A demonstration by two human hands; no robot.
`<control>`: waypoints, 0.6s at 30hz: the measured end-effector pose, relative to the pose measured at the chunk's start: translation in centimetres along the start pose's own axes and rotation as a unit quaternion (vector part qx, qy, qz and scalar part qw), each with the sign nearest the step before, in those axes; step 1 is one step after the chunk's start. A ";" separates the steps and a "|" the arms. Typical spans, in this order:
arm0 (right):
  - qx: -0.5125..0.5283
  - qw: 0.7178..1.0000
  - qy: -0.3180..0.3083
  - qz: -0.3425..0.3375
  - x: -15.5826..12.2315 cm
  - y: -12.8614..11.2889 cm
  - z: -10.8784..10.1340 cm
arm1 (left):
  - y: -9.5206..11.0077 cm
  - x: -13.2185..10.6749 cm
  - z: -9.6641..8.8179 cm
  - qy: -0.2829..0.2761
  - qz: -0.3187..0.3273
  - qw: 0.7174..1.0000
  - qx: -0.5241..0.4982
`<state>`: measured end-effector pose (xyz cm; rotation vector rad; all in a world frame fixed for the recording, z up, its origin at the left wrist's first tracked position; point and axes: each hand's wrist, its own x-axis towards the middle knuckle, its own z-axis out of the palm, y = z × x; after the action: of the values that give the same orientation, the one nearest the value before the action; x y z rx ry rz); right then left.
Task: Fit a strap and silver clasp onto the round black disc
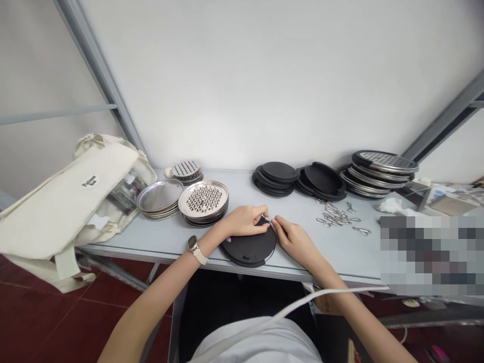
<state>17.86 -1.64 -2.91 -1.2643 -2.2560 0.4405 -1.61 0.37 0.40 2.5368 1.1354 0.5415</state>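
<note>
A round black disc (249, 248) lies flat on the grey table (159, 234) near its front edge. My left hand (245, 221) rests on the disc's far rim with its fingers curled. My right hand (293, 237) meets it from the right, fingers pinched. Between the two sets of fingertips sits a small metal clip (268, 220), held at the disc's edge. A watch with a pale strap is on my left wrist.
Loose metal clips (338, 216) lie to the right. Black discs (278, 177) and rimmed metal discs (380, 171) are stacked at the back. Perforated metal plates (204, 200) and plain ones (159, 197) sit left, beside a cream tote bag (71, 196). A blurred patch covers the right.
</note>
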 end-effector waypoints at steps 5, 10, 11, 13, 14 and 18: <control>-0.013 1.000 -0.012 0.001 0.3 0.1 0.0 | -0.1 0.1 0.1 0.004 -0.007 1.000 -0.006; -0.027 0.999 -0.022 -0.006 0.4 0.1 0.1 | -0.2 0.0 0.1 0.008 -0.005 1.000 -0.014; -0.030 0.999 -0.023 -0.006 0.4 0.1 0.1 | -0.2 0.0 0.1 0.007 -0.006 1.000 -0.017; -0.033 0.999 -0.025 -0.006 0.3 0.1 0.1 | -0.2 0.0 0.1 0.007 -0.008 1.000 -0.023; -0.033 0.999 -0.025 -0.006 0.3 0.1 0.1 | -0.2 0.0 0.1 0.006 -0.008 1.000 -0.027; -0.028 0.999 -0.022 -0.011 0.2 0.1 0.1 | -0.3 0.0 0.2 0.005 -0.005 0.999 -0.042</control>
<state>17.75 -1.38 -3.01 -1.2684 -2.3311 0.4037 -1.70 0.51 0.16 2.4585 1.1032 0.5872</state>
